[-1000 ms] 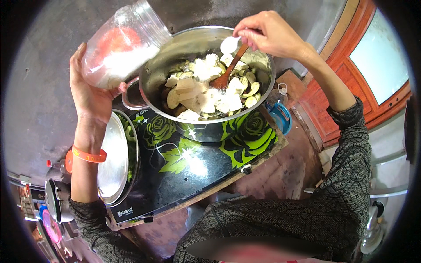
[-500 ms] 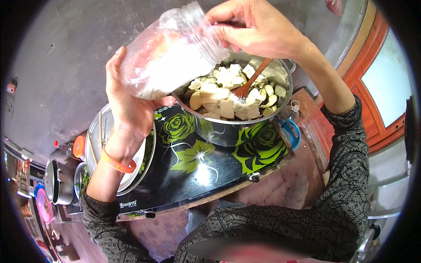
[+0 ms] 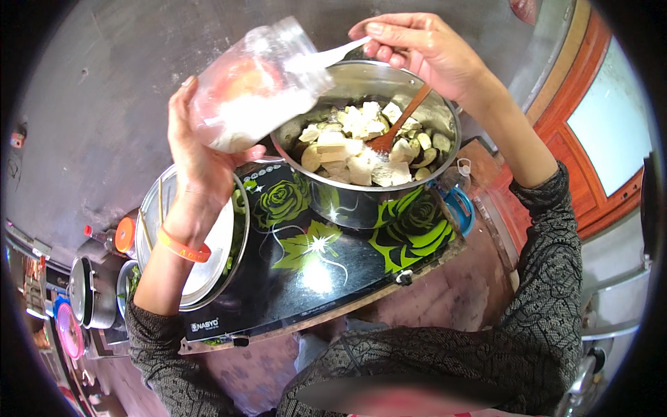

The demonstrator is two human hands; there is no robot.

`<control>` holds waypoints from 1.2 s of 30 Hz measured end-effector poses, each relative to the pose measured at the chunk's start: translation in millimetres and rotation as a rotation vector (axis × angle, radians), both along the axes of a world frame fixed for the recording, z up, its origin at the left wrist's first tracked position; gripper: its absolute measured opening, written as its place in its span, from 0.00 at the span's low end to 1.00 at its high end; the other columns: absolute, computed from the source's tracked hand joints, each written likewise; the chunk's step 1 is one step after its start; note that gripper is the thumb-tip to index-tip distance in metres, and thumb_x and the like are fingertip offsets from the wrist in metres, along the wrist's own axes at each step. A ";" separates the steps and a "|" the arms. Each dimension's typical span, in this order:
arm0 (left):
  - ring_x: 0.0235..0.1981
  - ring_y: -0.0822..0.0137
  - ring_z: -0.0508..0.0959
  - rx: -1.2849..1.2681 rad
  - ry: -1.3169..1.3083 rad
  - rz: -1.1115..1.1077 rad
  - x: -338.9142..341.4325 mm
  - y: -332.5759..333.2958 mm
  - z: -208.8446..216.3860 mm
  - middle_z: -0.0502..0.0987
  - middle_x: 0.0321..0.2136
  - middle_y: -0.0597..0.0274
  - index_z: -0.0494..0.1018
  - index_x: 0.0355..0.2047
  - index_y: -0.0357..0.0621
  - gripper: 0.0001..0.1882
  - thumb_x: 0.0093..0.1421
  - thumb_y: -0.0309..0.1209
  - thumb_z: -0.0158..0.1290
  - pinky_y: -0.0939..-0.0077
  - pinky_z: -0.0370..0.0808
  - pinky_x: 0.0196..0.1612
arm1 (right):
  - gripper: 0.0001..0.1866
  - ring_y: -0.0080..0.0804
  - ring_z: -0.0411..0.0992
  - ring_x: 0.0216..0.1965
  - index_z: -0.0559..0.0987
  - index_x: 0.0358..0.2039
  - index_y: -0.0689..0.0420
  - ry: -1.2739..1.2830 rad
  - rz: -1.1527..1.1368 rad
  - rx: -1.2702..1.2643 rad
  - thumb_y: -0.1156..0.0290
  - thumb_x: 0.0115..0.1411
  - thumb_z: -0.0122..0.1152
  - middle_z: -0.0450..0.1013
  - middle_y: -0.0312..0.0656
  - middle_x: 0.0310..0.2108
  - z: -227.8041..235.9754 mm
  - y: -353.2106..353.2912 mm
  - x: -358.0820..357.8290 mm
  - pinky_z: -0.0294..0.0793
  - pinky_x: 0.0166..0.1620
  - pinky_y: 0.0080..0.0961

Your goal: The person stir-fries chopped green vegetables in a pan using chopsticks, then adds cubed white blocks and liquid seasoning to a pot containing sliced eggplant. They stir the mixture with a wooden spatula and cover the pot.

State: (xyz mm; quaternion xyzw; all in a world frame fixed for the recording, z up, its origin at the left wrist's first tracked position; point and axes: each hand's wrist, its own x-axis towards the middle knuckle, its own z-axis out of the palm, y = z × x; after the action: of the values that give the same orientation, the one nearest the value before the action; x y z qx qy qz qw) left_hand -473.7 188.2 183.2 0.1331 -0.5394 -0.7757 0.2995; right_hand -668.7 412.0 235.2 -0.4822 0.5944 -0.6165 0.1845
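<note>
My left hand [image 3: 201, 149] is wrapped round a clear plastic jar [image 3: 243, 90], tilted with its mouth toward the right and white powder inside. Between the fingertips of my right hand [image 3: 434, 52] is the handle of a white spoon [image 3: 337, 55]; its bowl end reaches into the jar's mouth and is hidden there. Just below stands a steel pot [image 3: 368, 187] on the stove. It holds white tofu pieces [image 3: 361, 121] and sliced eggplant [image 3: 310, 158], with a little white powder on top. A wooden spoon [image 3: 410, 115] leans in the pot against its rim.
The black glass gas stove [image 3: 292, 299] has green flower patterns. At its left sits a wide bowl of greens with a white plate [image 3: 208, 278] and chopsticks [image 3: 144, 229] over it. Further left are an orange-lidded jar [image 3: 125, 234] and a metal pot [image 3: 103, 295].
My right hand has drawn back to the right from the jar's mouth, bringing the white spoon's handle into view. The jar has shifted slightly left and my left hand still holds it.
</note>
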 end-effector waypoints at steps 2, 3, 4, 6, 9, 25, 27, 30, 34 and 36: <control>0.40 0.58 0.83 0.008 0.006 -0.004 0.4 -7.3 -1.8 0.79 0.45 0.56 0.69 0.56 0.47 0.36 0.61 0.63 0.48 0.63 0.80 0.22 | 0.10 0.14 0.70 0.25 0.83 0.41 0.66 0.033 -0.137 0.007 0.75 0.66 0.56 0.75 0.34 0.23 7.1 19.5 -0.4 0.69 0.28 0.13; 0.39 0.58 0.83 0.006 0.017 -0.007 0.9 -10.9 -2.6 0.79 0.44 0.56 0.69 0.56 0.47 0.36 0.61 0.63 0.48 0.63 0.80 0.22 | 0.10 0.15 0.70 0.24 0.84 0.38 0.66 0.048 -0.206 0.011 0.77 0.65 0.56 0.75 0.33 0.21 7.9 29.3 -0.6 0.69 0.27 0.15; 0.39 0.57 0.83 0.034 -0.009 0.003 0.4 -14.4 -3.0 0.79 0.45 0.54 0.67 0.58 0.47 0.36 0.62 0.63 0.46 0.62 0.80 0.23 | 0.10 0.14 0.71 0.24 0.84 0.40 0.66 0.238 -0.203 0.086 0.77 0.66 0.56 0.76 0.33 0.22 9.4 38.1 -1.4 0.69 0.27 0.15; 0.39 0.56 0.83 0.037 0.026 -0.021 0.2 -16.9 -5.9 0.78 0.47 0.54 0.65 0.59 0.47 0.37 0.63 0.64 0.45 0.62 0.80 0.23 | 0.10 0.14 0.71 0.25 0.84 0.41 0.66 0.667 -0.322 0.116 0.76 0.67 0.56 0.76 0.34 0.23 8.8 48.1 -2.0 0.69 0.28 0.14; 0.40 0.54 0.82 0.054 0.041 -0.044 -0.3 -12.3 -9.5 0.77 0.49 0.54 0.61 0.62 0.48 0.38 0.64 0.64 0.43 0.61 0.80 0.24 | 0.10 0.13 0.71 0.25 0.84 0.42 0.66 0.613 -0.358 0.084 0.75 0.68 0.57 0.78 0.34 0.25 11.7 45.2 2.2 0.69 0.28 0.12; 0.38 0.52 0.80 0.449 0.284 -0.322 90.1 33.3 -10.9 0.77 0.48 0.57 0.67 0.59 0.52 0.36 0.65 0.66 0.36 0.55 0.74 0.25 | 0.31 0.30 0.73 0.55 0.72 0.61 0.54 -0.265 0.565 -0.116 0.44 0.68 0.56 0.75 0.42 0.53 -29.2 -75.7 71.6 0.73 0.58 0.35; 0.35 0.50 0.80 0.485 0.312 -0.357 104.4 32.2 -10.3 0.77 0.50 0.56 0.66 0.61 0.47 0.42 0.63 0.69 0.35 0.54 0.76 0.24 | 0.32 0.32 0.73 0.55 0.71 0.60 0.54 -0.387 0.700 -0.130 0.42 0.67 0.56 0.75 0.43 0.54 -42.5 -89.0 89.7 0.74 0.58 0.38; 0.40 0.48 0.81 0.473 0.323 -0.325 124.6 26.6 -16.2 0.76 0.53 0.55 0.61 0.67 0.47 0.49 0.60 0.74 0.34 0.53 0.79 0.24 | 0.32 0.34 0.73 0.55 0.70 0.60 0.55 -0.486 0.823 -0.093 0.44 0.67 0.56 0.74 0.43 0.53 -40.1 -110.2 110.7 0.76 0.55 0.39; 0.46 0.47 0.81 0.403 0.323 -0.265 151.9 0.0 -29.0 0.74 0.56 0.55 0.60 0.66 0.49 0.48 0.60 0.74 0.34 0.47 0.82 0.23 | 0.28 0.34 0.75 0.51 0.72 0.57 0.56 -0.437 0.592 -0.090 0.47 0.68 0.56 0.74 0.42 0.52 -7.1 -141.7 131.9 0.78 0.53 0.37; 0.46 0.47 0.81 0.463 0.336 -0.166 165.4 -14.0 -33.6 0.76 0.53 0.55 0.63 0.63 0.50 0.44 0.61 0.72 0.37 0.48 0.80 0.20 | 0.27 0.33 0.76 0.49 0.74 0.56 0.57 -0.091 0.536 -0.352 0.48 0.68 0.56 0.76 0.42 0.50 5.8 -152.3 150.7 0.78 0.52 0.36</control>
State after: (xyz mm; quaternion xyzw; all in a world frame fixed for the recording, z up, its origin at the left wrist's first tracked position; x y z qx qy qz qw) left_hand -308.3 174.2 149.5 0.0229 -0.3000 -0.9111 0.2819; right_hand -518.0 259.6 241.0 -0.6180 0.3216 -0.6602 0.2807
